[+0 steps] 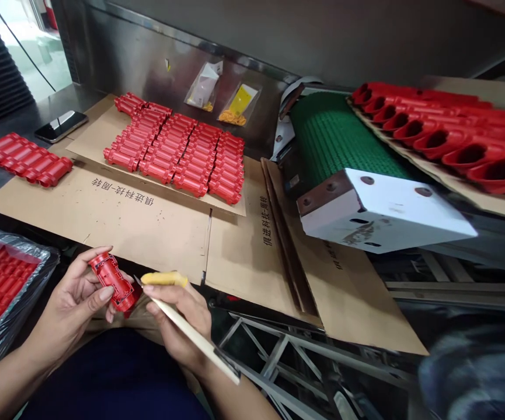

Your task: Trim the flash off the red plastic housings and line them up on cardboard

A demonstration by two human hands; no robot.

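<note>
My left hand (75,294) grips a red plastic part (112,279), hollow and roughly tube-shaped, with the thumb laid along its near side. My right hand (184,318) holds a slim knife (195,337) with a long pale handle like a pen. A yellow finger cover (164,279) sits on one finger of that hand. The knife's thin tip is close to the right side of the red part; whether it touches cannot be made out. Both hands are above my lap, in front of the cardboard sheet (169,233) on the bench.
Rows of similar red parts (173,149) lie on cardboard, with another group (27,158) farther left near a phone (62,126). A lined bin (46,262) holds more. Two small bags (238,105) lie behind. At right, a green conveyor (335,134) stands beside larger red pieces (436,140).
</note>
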